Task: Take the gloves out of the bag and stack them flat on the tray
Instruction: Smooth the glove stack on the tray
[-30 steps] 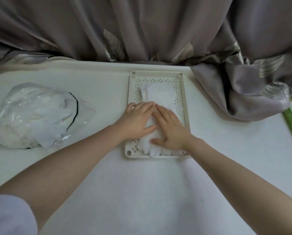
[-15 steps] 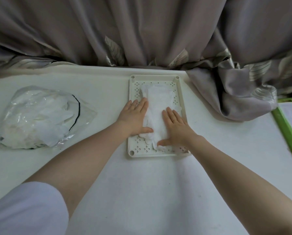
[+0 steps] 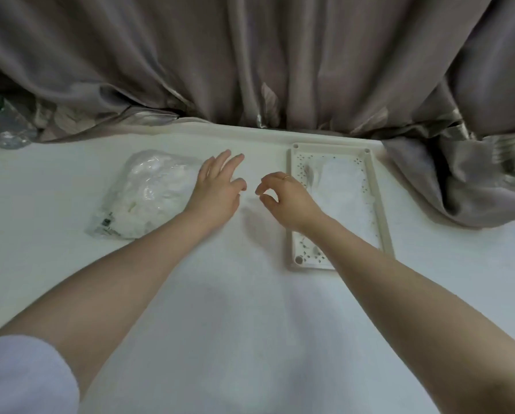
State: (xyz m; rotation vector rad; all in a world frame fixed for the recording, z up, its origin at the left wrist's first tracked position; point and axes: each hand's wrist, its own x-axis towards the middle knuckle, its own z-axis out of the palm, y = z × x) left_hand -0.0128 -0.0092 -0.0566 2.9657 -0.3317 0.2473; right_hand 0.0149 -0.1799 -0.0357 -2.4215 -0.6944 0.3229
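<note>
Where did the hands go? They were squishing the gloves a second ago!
Both hands let go of the gloves and came off the tray, moving left toward the bag. The left hand now reaches beside the bag; the right hand hovers empty. Gloves, tray and bag stayed in place.

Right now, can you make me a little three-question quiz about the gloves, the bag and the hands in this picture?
1. True or false: the left hand holds a glove.
2. Where do the white gloves that are already out lie: A on the tray, B on the curtain, C on a sleeve?
3. Fill in: the clear bag lies to the ____ of the tray.

Key
1. False: its fingers are spread by the bag, holding nothing.
2. A.
3. Left.
</note>
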